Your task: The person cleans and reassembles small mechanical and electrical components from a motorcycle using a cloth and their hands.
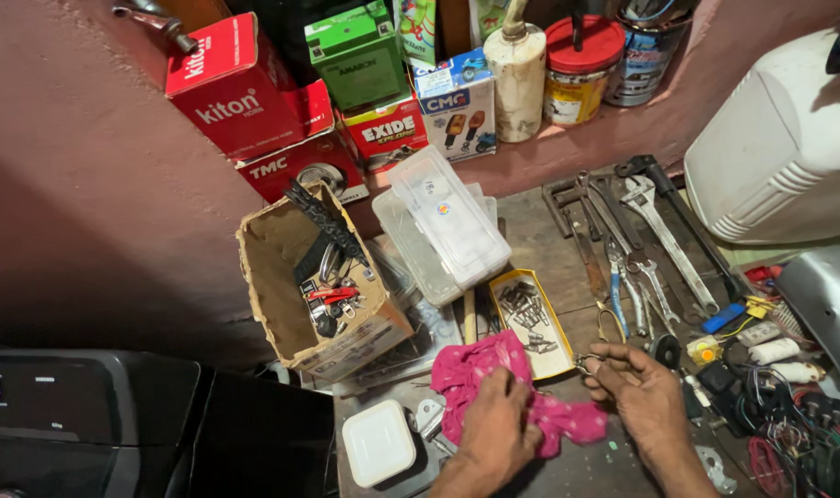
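Observation:
My left hand point(498, 424) rests on a crumpled pink cloth point(494, 364) lying on the workbench. To its right, my right hand point(641, 392) pinches a small metal part point(586, 361) between fingertips, right beside a yellow tray point(554, 314) holding several screws and bolts. The part is too small to identify.
An open cardboard box point(263, 277) of small hardware stands at left, clear plastic cases point(443, 226) behind the tray. Wrenches and pliers point(641, 231) lie at right, tangled wires point(789, 424) further right. A white lid point(378, 443) sits near the front. Boxes and cans line the back shelf.

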